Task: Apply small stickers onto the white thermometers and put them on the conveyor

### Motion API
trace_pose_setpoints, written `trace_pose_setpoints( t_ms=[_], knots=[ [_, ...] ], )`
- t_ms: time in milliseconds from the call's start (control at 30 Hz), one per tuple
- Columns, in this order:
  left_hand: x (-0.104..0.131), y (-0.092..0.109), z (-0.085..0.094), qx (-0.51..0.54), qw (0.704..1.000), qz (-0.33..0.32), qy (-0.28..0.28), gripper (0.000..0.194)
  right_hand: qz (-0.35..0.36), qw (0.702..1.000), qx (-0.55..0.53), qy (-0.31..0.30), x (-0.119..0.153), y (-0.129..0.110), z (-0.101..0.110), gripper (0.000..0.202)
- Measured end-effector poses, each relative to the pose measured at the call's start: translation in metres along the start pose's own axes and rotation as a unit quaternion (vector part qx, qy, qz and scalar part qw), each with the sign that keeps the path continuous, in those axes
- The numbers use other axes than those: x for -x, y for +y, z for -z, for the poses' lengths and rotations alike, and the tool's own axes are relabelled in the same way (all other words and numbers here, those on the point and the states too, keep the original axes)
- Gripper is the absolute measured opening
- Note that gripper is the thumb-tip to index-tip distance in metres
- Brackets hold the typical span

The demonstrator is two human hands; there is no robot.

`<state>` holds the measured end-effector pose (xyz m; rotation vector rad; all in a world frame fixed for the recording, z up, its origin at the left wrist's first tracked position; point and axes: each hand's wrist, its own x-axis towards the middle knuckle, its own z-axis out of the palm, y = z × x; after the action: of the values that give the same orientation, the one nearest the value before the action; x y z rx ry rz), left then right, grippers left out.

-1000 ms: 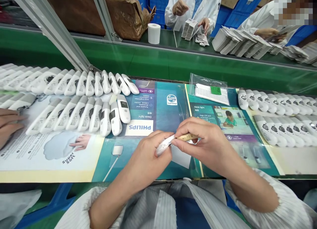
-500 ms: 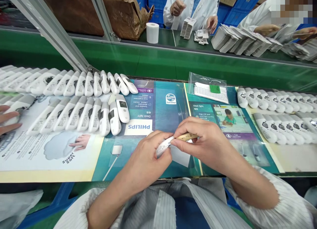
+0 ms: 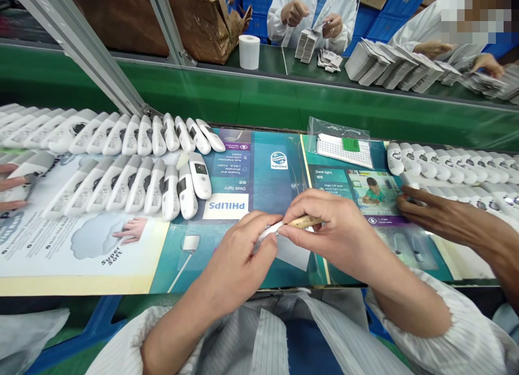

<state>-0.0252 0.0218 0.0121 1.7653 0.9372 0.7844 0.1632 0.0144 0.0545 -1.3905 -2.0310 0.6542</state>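
Note:
My left hand point(image 3: 243, 250) is closed around a small white handheld device point(image 3: 268, 232), which looks like an infrared thermometer; the fingers cover most of it. In my right hand point(image 3: 340, 229), thumb and fingers pinch a tan stick-like tool point(image 3: 305, 221) with dark writing along it. Its tip end meets the device's edge, where my two hands come together. The exact contact is hidden by my fingertips. Below them lies a piece of white paper point(image 3: 298, 257) on the printed table cover point(image 3: 227, 245).
Rows of similar thermometers stand at the left point(image 3: 115, 188) and right point(image 3: 454, 164). One person's hand point(image 3: 10, 186) is at the left edge, another's point(image 3: 433, 207) at the right row. A clear bag point(image 3: 344, 148) lies behind. Across the barrier, people handle stacked leaflets point(image 3: 389, 67).
A co-worker's hand has come in from the right, with a white device at the right row. Across the barrier, a person's hand has lifted a leaflet. My hands stay nearly in place.

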Motion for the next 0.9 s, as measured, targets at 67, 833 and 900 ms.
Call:
trace_pose_setpoints(
  t_ms=[67, 833, 900],
  knots=[
    [0.0, 0.0, 0.0, 0.007, 1.0, 0.006, 0.001, 0.032, -0.003, 1.0, -0.002, -0.003, 0.0, 0.0, 0.0, 0.007],
    [-0.01, 0.005, 0.007, 0.024, 0.999, -0.003, -0.042, 0.037, -0.067, 0.988, -0.078, 0.114, 0.026, 0.026, 0.009, 0.022],
    [-0.024, 0.005, 0.024, -0.186, 0.981, -0.049, 0.03, 0.045, -0.122, 0.979, -0.022, 0.164, 0.03, 0.045, 0.028, 0.027]
  ],
)
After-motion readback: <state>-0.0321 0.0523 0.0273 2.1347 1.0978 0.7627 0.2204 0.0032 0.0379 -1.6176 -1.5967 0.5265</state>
